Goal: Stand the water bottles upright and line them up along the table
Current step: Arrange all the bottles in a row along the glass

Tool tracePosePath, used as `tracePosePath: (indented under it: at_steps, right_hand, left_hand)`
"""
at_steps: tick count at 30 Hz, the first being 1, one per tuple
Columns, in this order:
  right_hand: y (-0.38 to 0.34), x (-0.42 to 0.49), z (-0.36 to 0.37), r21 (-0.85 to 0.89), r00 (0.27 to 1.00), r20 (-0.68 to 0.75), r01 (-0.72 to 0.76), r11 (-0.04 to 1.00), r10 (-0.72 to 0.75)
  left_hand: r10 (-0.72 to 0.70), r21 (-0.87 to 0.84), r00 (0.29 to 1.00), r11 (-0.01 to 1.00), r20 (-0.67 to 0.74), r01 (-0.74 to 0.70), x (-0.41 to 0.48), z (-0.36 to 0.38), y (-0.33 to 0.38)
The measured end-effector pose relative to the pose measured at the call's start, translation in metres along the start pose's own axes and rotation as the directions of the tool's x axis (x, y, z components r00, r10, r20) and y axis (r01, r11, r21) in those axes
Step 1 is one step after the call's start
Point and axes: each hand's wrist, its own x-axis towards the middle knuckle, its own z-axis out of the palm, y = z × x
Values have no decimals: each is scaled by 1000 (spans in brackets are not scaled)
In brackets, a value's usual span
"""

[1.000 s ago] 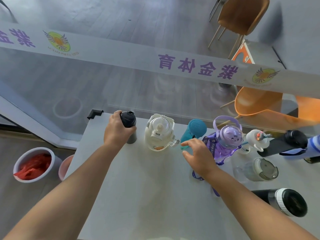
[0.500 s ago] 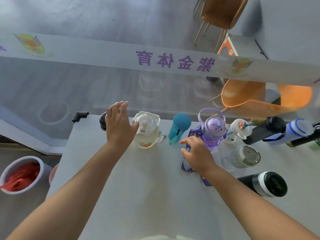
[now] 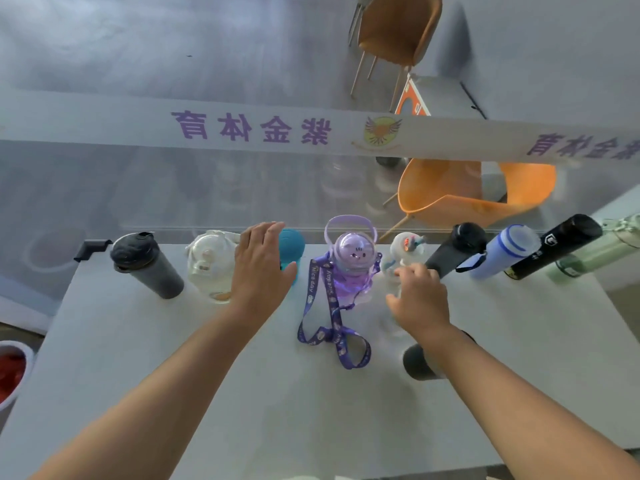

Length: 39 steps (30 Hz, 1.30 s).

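along the far edge of the table [image 3: 207, 393], across mid-frame, bottles stand in a row: dark grey tumbler [image 3: 145, 263], clear white bottle [image 3: 207, 265], then a teal bottle [image 3: 292, 242] mostly hidden behind the left hand [image 3: 263, 271], whose fingers are straight and spread. next comes the purple bottle [image 3: 351, 261], its lanyard [image 3: 329, 327] trailing toward the lower frame. the right hand [image 3: 420, 299] is blurred with curled fingers; i cannot tell whether it holds anything. a dark bottle [image 3: 417, 363] lies half hidden under that forearm. the green bottle [image 3: 595, 252] is cut off at the right edge.
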Motion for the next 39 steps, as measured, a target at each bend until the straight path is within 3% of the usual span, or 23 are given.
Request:
tracePosePath:
  at_steps: [4, 9, 15, 22, 33, 39]
  right_hand:
    - [35, 11, -2, -39, 986, 166, -16, 999, 22]
    - [64, 23, 6, 57, 915, 400, 31, 998, -51]
    - [86, 30, 8, 173, 925, 365, 43, 984, -105]
    - [128, 32, -5, 255, 949, 316, -94, 962, 9]
    - [221, 38, -16, 359, 960, 223, -244, 901, 172]
    - [272, 64, -11, 347, 965, 244, -176, 921, 93]
  left_hand:
    - [-26, 4, 999, 1000, 28, 26, -4, 19, 35]
    - [-107, 5, 993, 994, 44, 107, -13, 41, 68]
    - [-165, -17, 985, 986, 43, 166, -26, 59, 95]
    - [-86, -39, 989, 995, 122, 92, -13, 75, 124]
    - [250, -54, 931, 968, 266, -244, 52, 153, 223]
    - [282, 172, 842, 902, 459, -396, 90, 212, 278]
